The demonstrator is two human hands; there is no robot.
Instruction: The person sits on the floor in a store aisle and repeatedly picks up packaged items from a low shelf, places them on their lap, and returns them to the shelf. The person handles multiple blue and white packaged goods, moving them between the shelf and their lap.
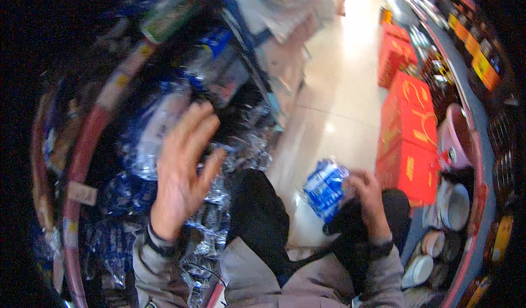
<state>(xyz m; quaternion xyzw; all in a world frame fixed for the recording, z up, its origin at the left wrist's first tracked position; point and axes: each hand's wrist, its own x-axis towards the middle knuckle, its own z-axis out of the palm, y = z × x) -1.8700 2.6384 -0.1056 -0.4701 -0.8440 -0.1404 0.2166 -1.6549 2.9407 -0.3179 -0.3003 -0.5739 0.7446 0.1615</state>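
Between finger and thumb, my right hand (365, 195) grips the edge of a blue packet (325, 189) in clear plastic wrap that bears white writing. The packet is held over the floor, in front of my knees. My left hand (185, 168) is raised with its fingers apart and holds nothing. It is blurred and appears in front of the left shelf's plastic-wrapped goods (154, 139); whether it touches any of them I cannot tell. Shiny clear-wrapped packs (211, 230) lie below and beside it, close to my left knee.
Red boxes with gold characters (411, 139) stand along the right shelf. Near them are a pink basin (455, 137) and white round containers (455, 207). The left shelf's red edge strip (88, 143) carries price tags. A pale tiled floor (337, 90) runs down the aisle, with hanging plastic bags (283, 4) at its left.
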